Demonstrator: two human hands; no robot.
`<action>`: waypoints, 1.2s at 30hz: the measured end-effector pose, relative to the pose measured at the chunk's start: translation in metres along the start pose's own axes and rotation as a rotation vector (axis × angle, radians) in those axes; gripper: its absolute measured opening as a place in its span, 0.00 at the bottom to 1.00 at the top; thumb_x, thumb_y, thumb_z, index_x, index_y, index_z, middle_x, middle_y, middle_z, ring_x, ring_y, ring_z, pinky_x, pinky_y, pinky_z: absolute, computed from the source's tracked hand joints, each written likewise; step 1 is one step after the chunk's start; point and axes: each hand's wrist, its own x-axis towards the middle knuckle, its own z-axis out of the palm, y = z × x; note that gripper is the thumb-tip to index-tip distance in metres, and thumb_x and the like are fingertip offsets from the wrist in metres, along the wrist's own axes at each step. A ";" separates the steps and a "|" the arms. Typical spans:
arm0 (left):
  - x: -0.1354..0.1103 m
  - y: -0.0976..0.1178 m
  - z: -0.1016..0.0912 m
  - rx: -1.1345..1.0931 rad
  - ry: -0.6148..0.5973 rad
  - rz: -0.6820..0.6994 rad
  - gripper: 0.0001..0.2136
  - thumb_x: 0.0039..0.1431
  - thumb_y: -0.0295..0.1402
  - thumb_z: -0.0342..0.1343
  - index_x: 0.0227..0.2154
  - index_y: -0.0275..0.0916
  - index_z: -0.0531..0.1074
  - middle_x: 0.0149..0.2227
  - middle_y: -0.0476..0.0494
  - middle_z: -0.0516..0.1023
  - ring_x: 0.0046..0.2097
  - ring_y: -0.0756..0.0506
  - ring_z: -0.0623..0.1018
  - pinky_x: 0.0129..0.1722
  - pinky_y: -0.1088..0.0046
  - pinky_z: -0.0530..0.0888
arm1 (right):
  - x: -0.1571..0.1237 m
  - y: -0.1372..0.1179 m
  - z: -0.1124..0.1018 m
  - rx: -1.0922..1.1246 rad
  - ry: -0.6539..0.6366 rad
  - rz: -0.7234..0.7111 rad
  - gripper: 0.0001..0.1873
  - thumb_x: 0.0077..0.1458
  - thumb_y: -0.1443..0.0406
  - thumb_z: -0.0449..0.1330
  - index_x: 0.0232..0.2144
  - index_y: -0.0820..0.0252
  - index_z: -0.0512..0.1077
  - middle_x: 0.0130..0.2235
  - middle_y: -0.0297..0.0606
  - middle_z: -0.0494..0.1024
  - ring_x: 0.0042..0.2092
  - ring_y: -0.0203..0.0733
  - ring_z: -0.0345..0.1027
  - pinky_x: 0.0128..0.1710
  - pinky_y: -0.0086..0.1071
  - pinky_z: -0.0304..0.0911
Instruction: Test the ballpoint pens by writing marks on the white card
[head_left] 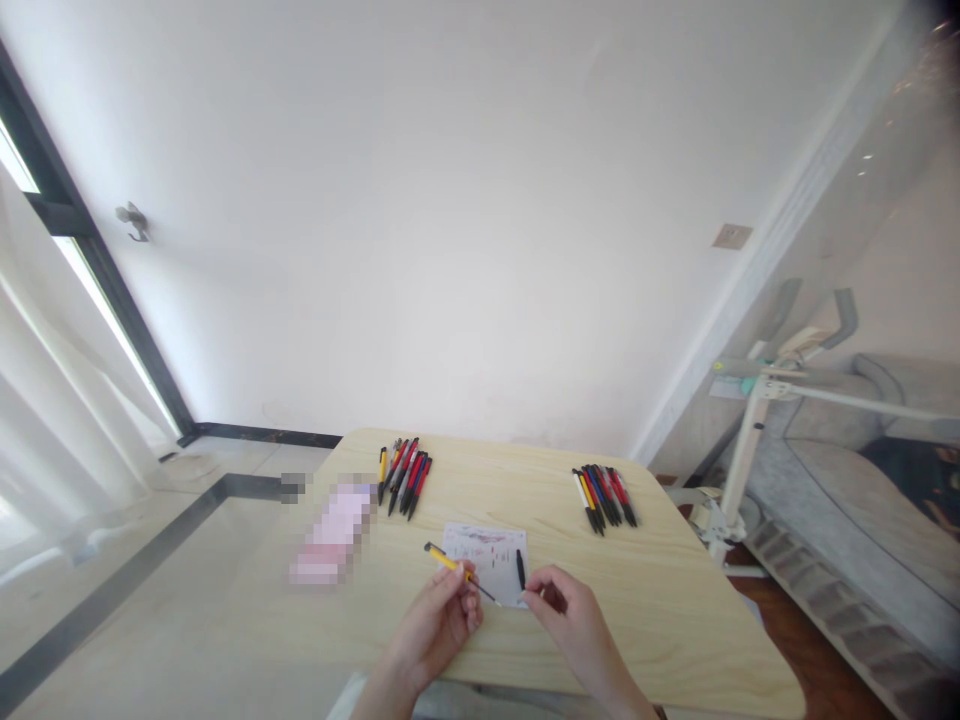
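Observation:
My left hand [444, 615] is closed around a yellow pen barrel [444, 556]. Its black clip end points up and left, and a thin dark refill [486, 592] sticks out bare at the lower right. My right hand [561, 605] is in a pinch at the lower end of a black pen grip [520, 568], which stands out from the fingertips. Beneath both hands lies a white printed sheet [480, 541] with dark and reddish marks. The two hands are apart, near the table's front edge.
On the pale wooden table [637, 640], a cluster of pens [405, 478] lies at back left, another group of pens [604, 497] at back right. A blurred pink item [334, 530] is at the left edge. Beyond the right side stands exercise equipment [750, 440] by a grey sofa [847, 450].

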 end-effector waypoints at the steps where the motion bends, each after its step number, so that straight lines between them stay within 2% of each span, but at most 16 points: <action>1: 0.000 0.000 0.000 -0.006 0.000 -0.004 0.05 0.49 0.28 0.59 0.31 0.34 0.71 0.25 0.48 0.72 0.25 0.55 0.70 0.26 0.80 0.66 | -0.001 0.001 0.000 0.000 0.003 0.000 0.07 0.46 0.63 0.56 0.24 0.61 0.70 0.22 0.32 0.68 0.24 0.35 0.59 0.24 0.27 0.55; 11: -0.001 0.000 0.003 0.045 0.028 0.001 0.04 0.49 0.26 0.59 0.29 0.32 0.72 0.23 0.47 0.71 0.24 0.55 0.70 0.27 0.80 0.67 | -0.004 0.003 0.000 0.042 0.118 0.018 0.09 0.45 0.61 0.57 0.22 0.61 0.70 0.21 0.33 0.69 0.23 0.35 0.60 0.23 0.27 0.56; 17: -0.003 0.001 0.007 0.071 0.048 0.008 0.05 0.47 0.24 0.59 0.30 0.33 0.72 0.24 0.47 0.72 0.24 0.55 0.70 0.27 0.80 0.67 | -0.007 0.003 -0.002 0.031 0.146 0.007 0.07 0.45 0.61 0.57 0.22 0.60 0.69 0.20 0.32 0.68 0.23 0.35 0.59 0.23 0.27 0.55; 23: -0.001 0.000 0.004 0.082 0.041 0.027 0.05 0.47 0.23 0.59 0.30 0.32 0.73 0.23 0.47 0.71 0.24 0.55 0.70 0.26 0.80 0.67 | -0.009 -0.002 -0.004 0.075 0.159 0.001 0.08 0.46 0.60 0.57 0.25 0.60 0.69 0.21 0.32 0.67 0.23 0.36 0.58 0.23 0.27 0.55; 29: 0.000 0.000 0.004 0.066 0.050 0.044 0.05 0.47 0.23 0.59 0.30 0.32 0.73 0.25 0.46 0.73 0.24 0.55 0.70 0.26 0.80 0.68 | -0.010 -0.012 -0.005 0.141 0.152 0.015 0.09 0.46 0.59 0.58 0.23 0.60 0.68 0.20 0.31 0.65 0.23 0.35 0.58 0.22 0.27 0.54; 36: 0.000 0.000 0.006 0.068 0.072 0.032 0.07 0.45 0.24 0.61 0.30 0.33 0.73 0.24 0.48 0.72 0.24 0.55 0.70 0.26 0.80 0.68 | -0.012 -0.016 -0.005 0.177 0.156 0.020 0.11 0.45 0.57 0.59 0.24 0.60 0.69 0.20 0.32 0.66 0.23 0.36 0.59 0.22 0.27 0.55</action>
